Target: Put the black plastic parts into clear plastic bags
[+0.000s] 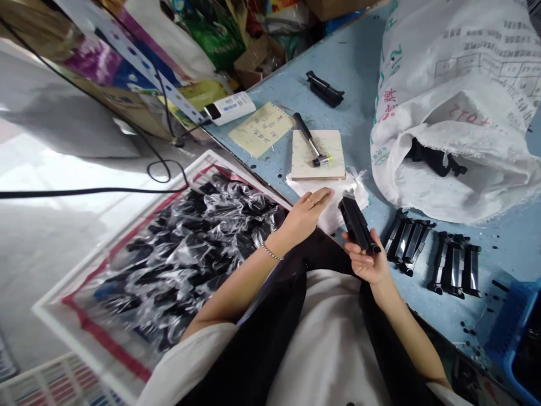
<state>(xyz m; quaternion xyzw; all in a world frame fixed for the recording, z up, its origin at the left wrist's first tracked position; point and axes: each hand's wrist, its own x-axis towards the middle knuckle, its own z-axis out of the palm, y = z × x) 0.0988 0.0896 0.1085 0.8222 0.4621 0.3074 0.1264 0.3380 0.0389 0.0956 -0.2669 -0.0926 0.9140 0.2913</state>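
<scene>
My right hand grips a long black plastic part near its lower end, with the part's other end tilted up and away from me. My left hand has its fingers stretched out over a stack of clear plastic bags; whether it touches them I cannot tell. Just beyond the bags is a pale square board, with a small hammer lying on it. To the right, several similar black parts lie in two groups on the blue table.
At left, a white-rimmed crate holds many bagged black parts. A large white woven sack with black pieces inside stands at right, and a blue basket sits at lower right. One black part lies farther back near a paper note.
</scene>
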